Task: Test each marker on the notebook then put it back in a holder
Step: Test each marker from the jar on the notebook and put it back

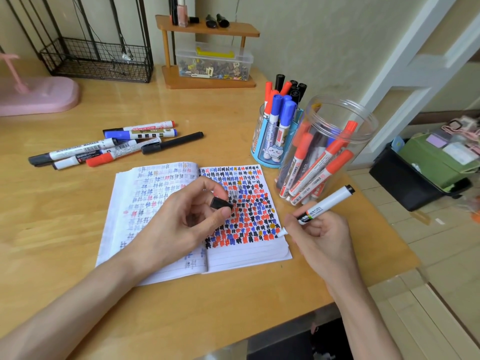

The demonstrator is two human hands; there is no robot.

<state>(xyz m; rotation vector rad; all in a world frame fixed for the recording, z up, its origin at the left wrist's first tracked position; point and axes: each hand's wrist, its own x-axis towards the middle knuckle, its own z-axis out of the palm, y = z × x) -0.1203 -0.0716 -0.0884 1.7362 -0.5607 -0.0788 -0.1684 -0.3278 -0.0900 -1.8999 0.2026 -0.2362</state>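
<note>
Whiteboard marker [320, 207]: light, rigid, smooth barrel; grip low near nib for control. White body, black end. Right hand [315, 231] pinches it, tip apparently touching the notebook [246, 252] at the right-page edge. Left hand [187, 219] pinches the black cap [220, 203] above the page.

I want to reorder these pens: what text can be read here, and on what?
"WHITEBOARD MARKER": loose marker on the table.
"WHITEBOARD MA", rest unclear: blue marker in the blue holder.
Red markers in the jar: print too blurred.
Held marker in the right hand: label too small.
Cap in the left hand: no text seen.
Notebook: scribbles only, no words.
</note>
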